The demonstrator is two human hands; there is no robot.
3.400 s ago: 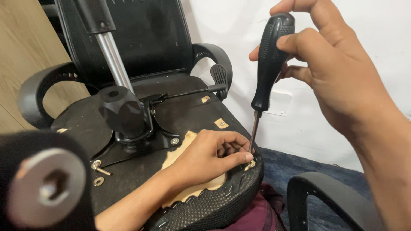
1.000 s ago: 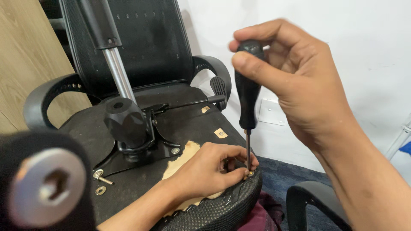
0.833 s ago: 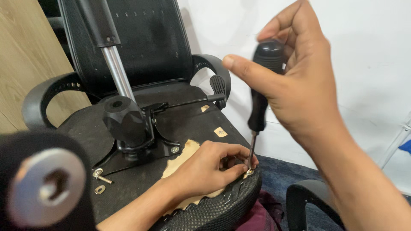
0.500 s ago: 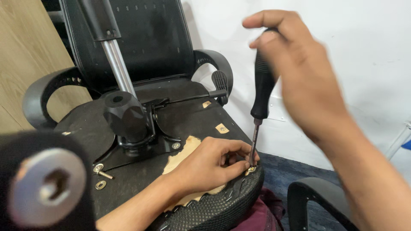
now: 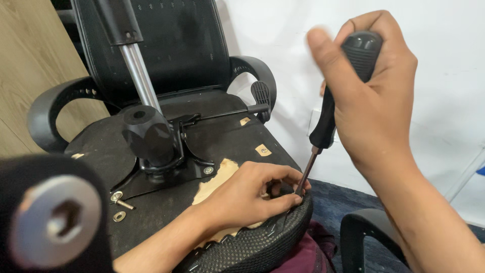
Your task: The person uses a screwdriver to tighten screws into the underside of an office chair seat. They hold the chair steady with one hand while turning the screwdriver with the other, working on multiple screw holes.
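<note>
An office chair lies overturned, the black underside of its seat [image 5: 222, 136] facing up as the work surface, with a white wall [image 5: 444, 76] behind and a wood-grain panel [image 5: 30, 60] at the left. The screwdriver [image 5: 328, 121] stands nearly upright, handle up and leaning right, shaft slanting down-left to its tip at the seat's front edge. The right hand [image 5: 376, 96] is wrapped tight around its black handle. The left hand [image 5: 247, 194] rests on the seat, fingers curled narrow, pinching around the tip. A loose bolt [image 5: 121, 201] and washer [image 5: 119, 216] lie beside the metal base plate [image 5: 161, 177]
</note>
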